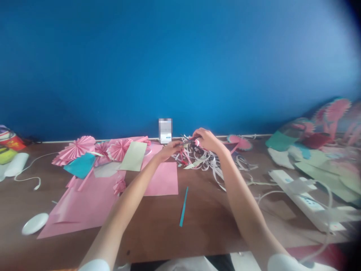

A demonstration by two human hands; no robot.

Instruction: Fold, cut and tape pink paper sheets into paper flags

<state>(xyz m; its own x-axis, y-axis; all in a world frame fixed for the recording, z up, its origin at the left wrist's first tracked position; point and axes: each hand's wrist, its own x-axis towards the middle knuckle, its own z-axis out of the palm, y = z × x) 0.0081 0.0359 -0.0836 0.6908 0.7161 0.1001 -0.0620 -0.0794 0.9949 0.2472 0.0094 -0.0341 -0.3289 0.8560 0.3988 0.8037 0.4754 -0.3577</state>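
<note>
My left hand [171, 149] is closed, its fingertips pinched at the near end of a thin dark piece; what exactly they grip is too small to make out. Opposite it, my right hand [207, 140] curls round what look like scissors [196, 142], with a pink-and-white part showing under the fingers and a dark blade pointing to my left hand. Both hands hover by a tangled pile of white paper strips [204, 160] with pink and red scraps in it. A narrow teal paper strip [184, 207] lies on the brown table [158, 229] between my forearms.
Pleated pink paper fans [80, 148], a teal sheet [81, 165], a pale green sheet [133, 156] and pink paper [84, 210] spread leftward. A phone [165, 131] leans on the blue wall. A power strip [306, 199] with cables and more paper pieces [332, 175] occupy the right.
</note>
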